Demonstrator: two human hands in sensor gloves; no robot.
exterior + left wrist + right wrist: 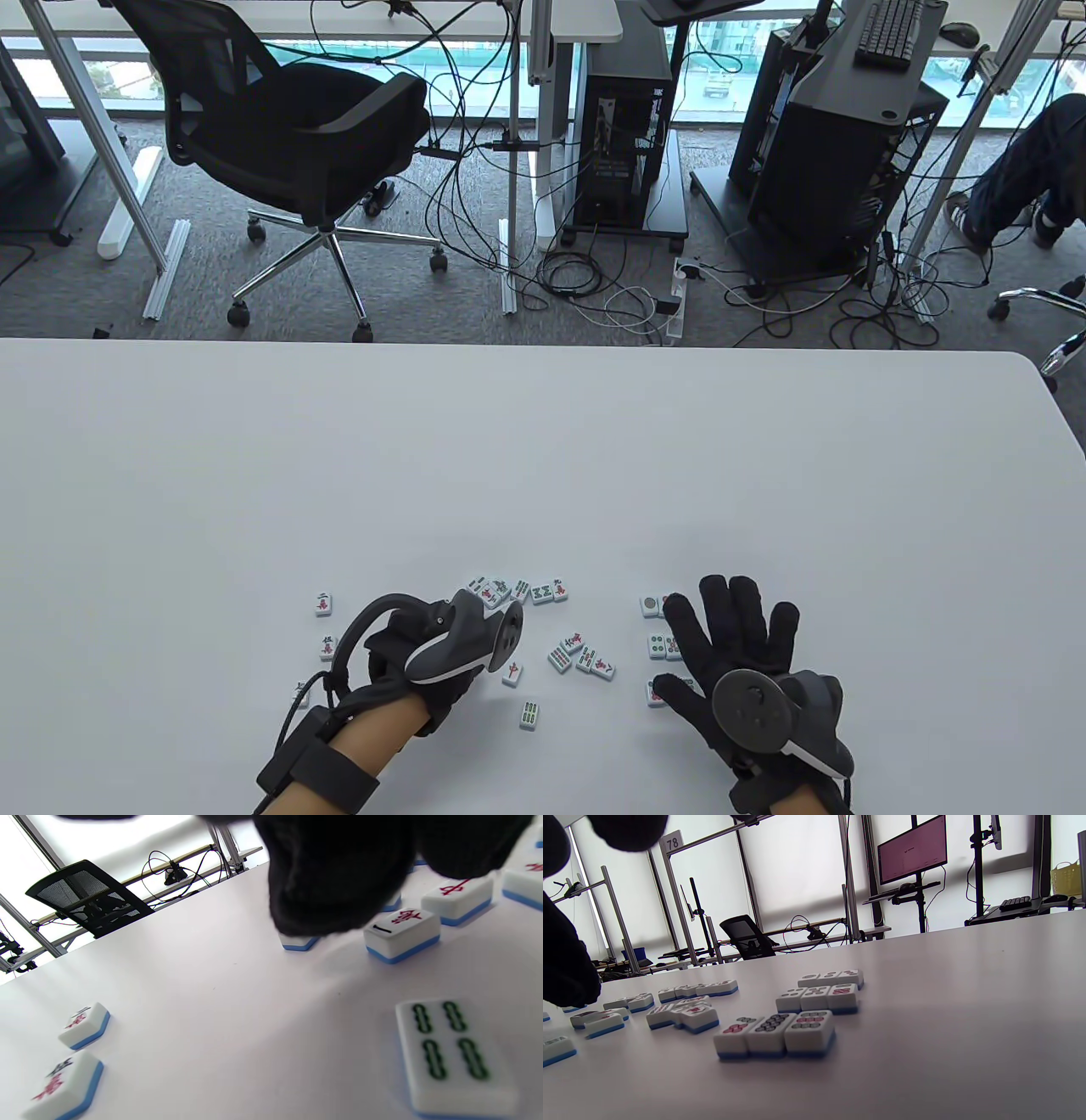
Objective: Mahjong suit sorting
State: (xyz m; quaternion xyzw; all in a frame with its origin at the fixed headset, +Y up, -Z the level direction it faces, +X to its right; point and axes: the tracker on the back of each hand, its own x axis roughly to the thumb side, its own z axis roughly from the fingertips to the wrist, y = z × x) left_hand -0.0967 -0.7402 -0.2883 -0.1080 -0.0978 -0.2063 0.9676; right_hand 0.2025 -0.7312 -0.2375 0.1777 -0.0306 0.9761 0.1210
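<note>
Small white mahjong tiles with blue backs lie near the table's front edge. My left hand point(424, 666) is curled under its tracker. In the left wrist view its fingers point(335, 878) hang over a half-hidden tile point(297, 942); contact is unclear. A bamboo tile point(530, 716) lies just right of it, and shows close up in the left wrist view point(449, 1052). My right hand point(730, 637) is spread flat, fingers apart, over the grouped dot tiles point(653, 647). In the right wrist view these dot tiles point(818, 998) form three short rows.
Character tiles point(323, 604) lie apart at the left, with another point(327, 648) below. A loose row of mixed tiles point(517, 589) lies beyond the left hand, and a small cluster point(581, 655) between the hands. Beyond the table's far edge point(543, 346) are chairs and cables.
</note>
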